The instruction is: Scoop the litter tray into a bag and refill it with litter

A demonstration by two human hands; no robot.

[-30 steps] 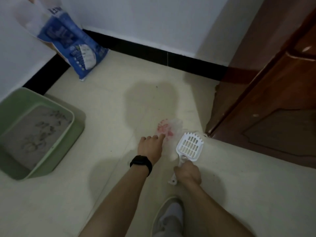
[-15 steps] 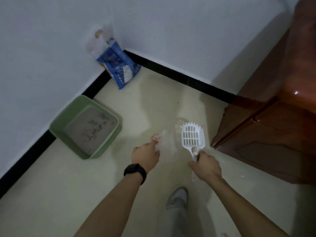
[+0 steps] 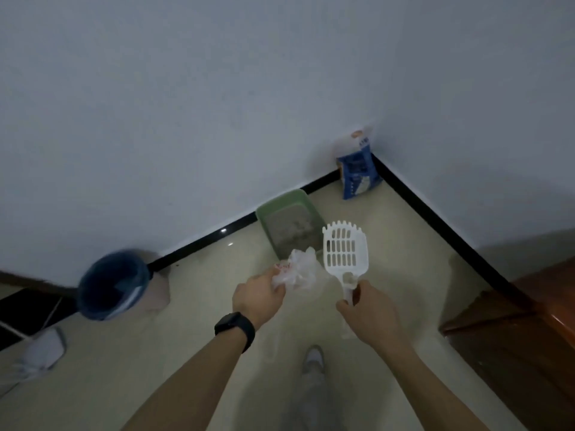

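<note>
Tray (image 3: pixel 281 199): green, on the floor (image 3: pixel 410 284) against the left wall (image 3: pixel 155 119), ahead of both hands and well apart from them. Grey litter inside looks lumpy and unscooped.
Left hand (image 3: pixel 258 295): clenched round the bunched end of the bag. There is a black watch (image 3: pixel 235 329) on the wrist.
Bag (image 3: pixel 300 270): thin clear plastic with a red print, crumpled, held in the air with its mouth not spread. Judged almost weightless, limp and slippery. Its rim needs opening with the fingers before anything goes in. Once loaded, carry it by the gathered top.
Right hand (image 3: pixel 368 312): thumb and fingers pinch the lower end of the scoop's handle and touch nothing else.
Scoop (image 3: pixel 343 251): white slotted plastic, head up, empty. Judged light and stiff. The handle is the right place to hold it, though a fuller grip would likely serve better for digging.
Bin (image 3: pixel 112 284): blue, blurred, on the floor to the left by the wall.
Tray, handling: judged rigid, and weighty with litter in it. Best worked where it lies. If it must be shifted, take two opposite rims and keep it level.
Sack (image 3: pixel 357 174): blue and white litter sack, upright in the far corner beyond the tray. Judged heavy and slumping. Grip it top and bottom to pour.
</note>
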